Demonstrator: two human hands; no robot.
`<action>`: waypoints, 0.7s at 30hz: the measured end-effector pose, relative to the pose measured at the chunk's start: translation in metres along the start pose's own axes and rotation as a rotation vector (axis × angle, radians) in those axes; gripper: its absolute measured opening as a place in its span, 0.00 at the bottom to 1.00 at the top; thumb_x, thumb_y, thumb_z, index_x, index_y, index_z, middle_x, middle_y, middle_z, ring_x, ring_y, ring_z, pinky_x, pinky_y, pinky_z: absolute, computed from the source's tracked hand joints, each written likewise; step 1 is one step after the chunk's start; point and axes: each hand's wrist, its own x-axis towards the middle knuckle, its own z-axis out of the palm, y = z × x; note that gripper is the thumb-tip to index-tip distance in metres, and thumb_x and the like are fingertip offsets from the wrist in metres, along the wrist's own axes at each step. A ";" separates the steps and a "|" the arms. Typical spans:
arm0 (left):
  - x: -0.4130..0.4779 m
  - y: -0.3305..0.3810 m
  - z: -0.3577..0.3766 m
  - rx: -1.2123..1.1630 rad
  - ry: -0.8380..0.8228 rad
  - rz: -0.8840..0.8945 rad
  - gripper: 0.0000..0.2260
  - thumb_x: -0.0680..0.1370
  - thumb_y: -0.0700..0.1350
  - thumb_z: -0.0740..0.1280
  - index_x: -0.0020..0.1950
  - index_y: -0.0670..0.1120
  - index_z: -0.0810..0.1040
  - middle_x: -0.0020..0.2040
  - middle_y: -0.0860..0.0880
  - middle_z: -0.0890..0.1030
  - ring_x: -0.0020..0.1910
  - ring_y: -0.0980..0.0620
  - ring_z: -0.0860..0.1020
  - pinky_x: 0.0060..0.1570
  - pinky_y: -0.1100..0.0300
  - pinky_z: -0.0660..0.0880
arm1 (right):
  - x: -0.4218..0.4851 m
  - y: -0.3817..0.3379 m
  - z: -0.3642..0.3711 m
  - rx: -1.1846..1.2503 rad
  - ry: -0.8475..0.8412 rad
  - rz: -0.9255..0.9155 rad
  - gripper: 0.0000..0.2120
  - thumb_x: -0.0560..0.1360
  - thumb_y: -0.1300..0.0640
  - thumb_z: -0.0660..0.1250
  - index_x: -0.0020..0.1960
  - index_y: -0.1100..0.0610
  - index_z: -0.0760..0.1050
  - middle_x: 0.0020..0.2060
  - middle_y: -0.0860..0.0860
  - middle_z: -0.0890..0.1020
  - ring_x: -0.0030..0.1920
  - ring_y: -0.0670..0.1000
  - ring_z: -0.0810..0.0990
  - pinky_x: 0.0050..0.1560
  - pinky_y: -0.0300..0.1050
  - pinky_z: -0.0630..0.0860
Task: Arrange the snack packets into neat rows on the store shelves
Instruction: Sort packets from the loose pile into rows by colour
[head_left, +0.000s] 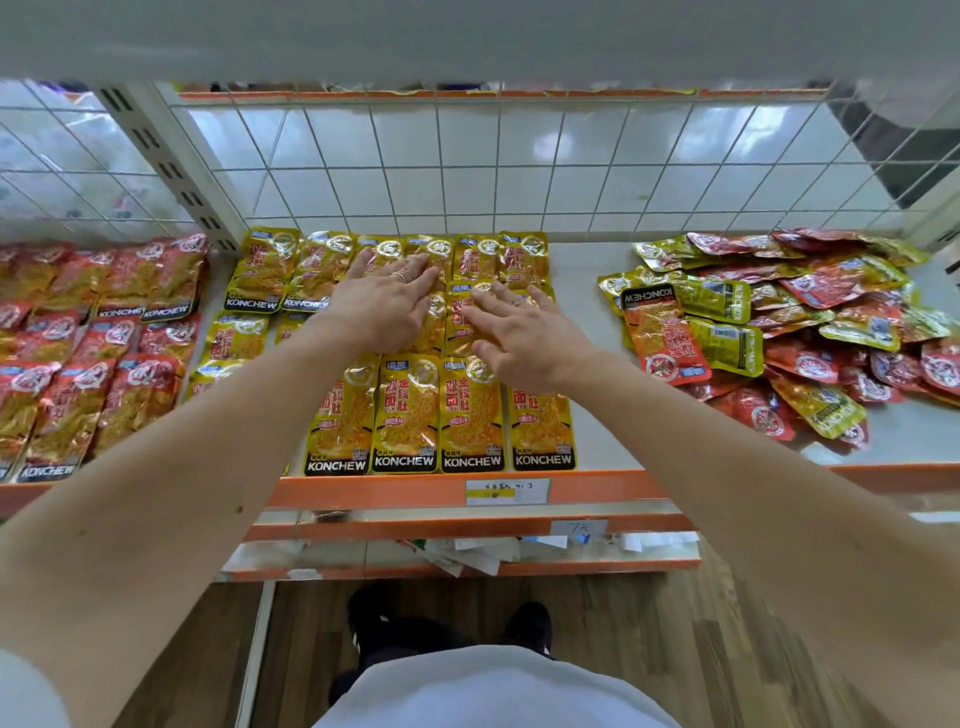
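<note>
Yellow KONCHEW snack packets (471, 413) lie flat in rows across the middle of the shelf (597, 415). My left hand (382, 301) lies with straight fingers on the packets of the back and middle rows. My right hand (519, 332) rests flat, fingers spread, on a yellow packet (460, 317) in the middle row. Neither hand grips anything. A loose heap of red and yellow packets (779, 322) sits at the right end of the shelf.
Red packets (93, 353) lie in rows on the neighbouring shelf section at left. A white wire grid (467, 171) backs the shelf. The orange front rail (415, 491) carries a price label (506, 491). Lower shelves and a wooden floor lie below.
</note>
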 end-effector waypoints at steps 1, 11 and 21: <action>-0.001 0.000 0.001 -0.009 0.007 0.000 0.24 0.86 0.54 0.44 0.82 0.53 0.49 0.83 0.54 0.46 0.81 0.55 0.46 0.78 0.44 0.36 | -0.001 0.000 0.002 0.006 -0.007 0.007 0.27 0.84 0.45 0.50 0.82 0.49 0.51 0.81 0.47 0.49 0.80 0.48 0.43 0.78 0.56 0.39; -0.046 0.005 0.026 -0.092 0.149 0.028 0.24 0.85 0.56 0.51 0.81 0.58 0.54 0.81 0.58 0.54 0.81 0.55 0.51 0.77 0.44 0.36 | -0.012 -0.015 0.013 -0.026 0.021 0.064 0.29 0.84 0.43 0.49 0.82 0.50 0.47 0.81 0.48 0.47 0.80 0.47 0.44 0.78 0.56 0.36; -0.082 0.030 0.025 -0.249 0.213 0.107 0.32 0.79 0.64 0.43 0.82 0.54 0.53 0.82 0.56 0.50 0.81 0.55 0.49 0.78 0.46 0.39 | -0.054 0.013 0.014 0.186 0.181 0.171 0.28 0.84 0.54 0.53 0.82 0.50 0.49 0.81 0.47 0.45 0.80 0.48 0.42 0.79 0.51 0.39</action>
